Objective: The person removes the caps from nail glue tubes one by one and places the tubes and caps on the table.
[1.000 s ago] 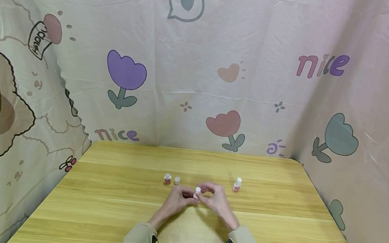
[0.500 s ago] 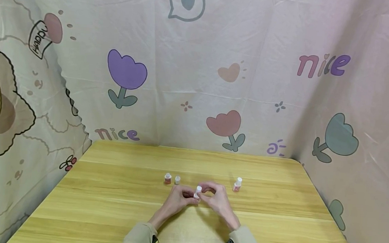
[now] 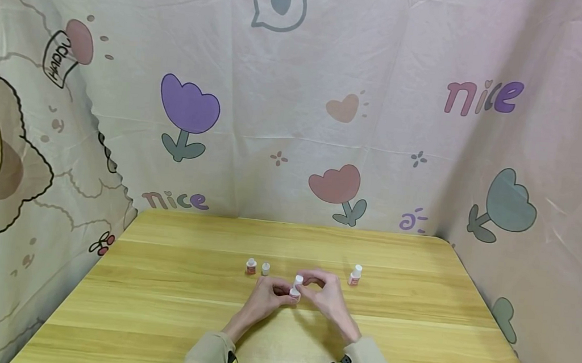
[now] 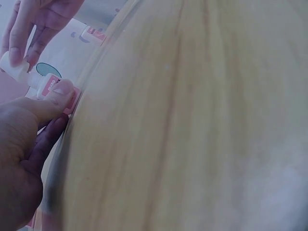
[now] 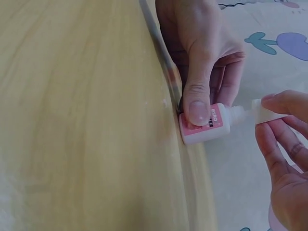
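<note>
My left hand [image 3: 268, 295] pinches a small white bottle [image 5: 207, 136] with a pink label, thumb across the label, its base close over the wooden table [image 3: 190, 287]. The bottle stands upright in the head view. My right hand [image 3: 329, 296] pinches the white cap [image 5: 263, 113] between thumb and fingertips. That cap is lifted off the bottle's neck [image 5: 235, 114], with a narrow translucent part showing in the gap. In the left wrist view the cap appears slightly tilted beside the neck.
Behind my left hand stand a small red-labelled bottle [image 3: 250, 268] and, right beside it, a small white cap-like piece [image 3: 266, 269]. Another white-capped bottle [image 3: 355, 276] stands to the right. A printed cloth [image 3: 275, 117] hangs along the table's back and sides.
My right hand has risen slightly with the cap, drawing it up from the bottle. My left hand keeps its hold on the bottle in the same place.
</note>
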`<state>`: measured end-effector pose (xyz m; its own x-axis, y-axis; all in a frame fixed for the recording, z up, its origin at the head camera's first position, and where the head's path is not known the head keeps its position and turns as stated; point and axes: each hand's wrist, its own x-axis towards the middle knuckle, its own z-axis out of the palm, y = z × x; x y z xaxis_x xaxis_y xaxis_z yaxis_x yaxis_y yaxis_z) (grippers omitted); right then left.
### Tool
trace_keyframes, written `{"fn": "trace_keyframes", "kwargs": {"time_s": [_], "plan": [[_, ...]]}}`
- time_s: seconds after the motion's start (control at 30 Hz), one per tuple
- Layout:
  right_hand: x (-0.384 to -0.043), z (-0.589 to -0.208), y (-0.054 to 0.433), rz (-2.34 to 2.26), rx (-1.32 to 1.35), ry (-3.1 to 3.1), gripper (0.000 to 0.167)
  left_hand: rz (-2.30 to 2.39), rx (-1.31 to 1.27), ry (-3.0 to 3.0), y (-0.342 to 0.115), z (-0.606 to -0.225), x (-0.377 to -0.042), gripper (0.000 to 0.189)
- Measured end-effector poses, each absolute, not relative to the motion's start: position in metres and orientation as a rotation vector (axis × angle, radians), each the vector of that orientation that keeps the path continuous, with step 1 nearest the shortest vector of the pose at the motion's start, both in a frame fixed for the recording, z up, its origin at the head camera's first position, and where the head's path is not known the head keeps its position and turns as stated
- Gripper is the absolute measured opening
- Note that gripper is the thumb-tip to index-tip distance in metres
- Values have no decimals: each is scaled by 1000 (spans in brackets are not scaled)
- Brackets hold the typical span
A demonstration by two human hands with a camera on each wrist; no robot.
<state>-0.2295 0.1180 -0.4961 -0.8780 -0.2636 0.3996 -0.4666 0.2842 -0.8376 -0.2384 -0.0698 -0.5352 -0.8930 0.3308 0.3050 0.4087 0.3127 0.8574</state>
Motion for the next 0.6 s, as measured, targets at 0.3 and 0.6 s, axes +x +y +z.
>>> {"fn": "trace_keyframes", "kwargs": {"time_s": [0.3, 0.6], "plan": [[-232, -499, 123, 1762, 726, -2249, 27, -1663, -676, -2502, -70, -535, -238, 11], [-230, -497, 125, 1838, 716, -2201, 28, -1658, -690, -2493, -70, -536, -238, 12]]}}
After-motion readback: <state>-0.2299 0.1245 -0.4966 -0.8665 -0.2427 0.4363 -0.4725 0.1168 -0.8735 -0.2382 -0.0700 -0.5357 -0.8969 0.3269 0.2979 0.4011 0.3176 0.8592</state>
